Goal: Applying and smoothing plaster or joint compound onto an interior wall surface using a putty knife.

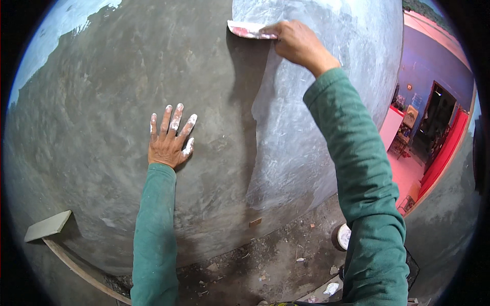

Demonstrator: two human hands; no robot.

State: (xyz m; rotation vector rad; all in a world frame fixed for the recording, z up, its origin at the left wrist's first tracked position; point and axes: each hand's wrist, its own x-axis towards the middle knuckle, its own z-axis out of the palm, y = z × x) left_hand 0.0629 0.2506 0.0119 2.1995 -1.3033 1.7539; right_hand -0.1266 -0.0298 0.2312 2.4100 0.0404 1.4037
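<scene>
My right hand (301, 46) is closed around a wide putty knife (247, 30), its blade smeared white with a reddish patch. The blade lies against the wall at the upper middle, by the left edge of a whitish skim coat (316, 127). Bare grey cement wall (117, 76) stretches to the left of that coat. My left hand (171, 140) rests flat on the grey part with fingers spread, holding nothing. White paste covers its fingertips and thumb. Both forearms wear green sleeves.
A flat board (48, 227) on a long wooden handle leans at the lower left. Rubble and scraps litter the dirt floor (286, 255). A bucket (344, 236) with white contents stands beside my right sleeve. To the right, an opening with a red curtain (449, 148) shows a furnished room.
</scene>
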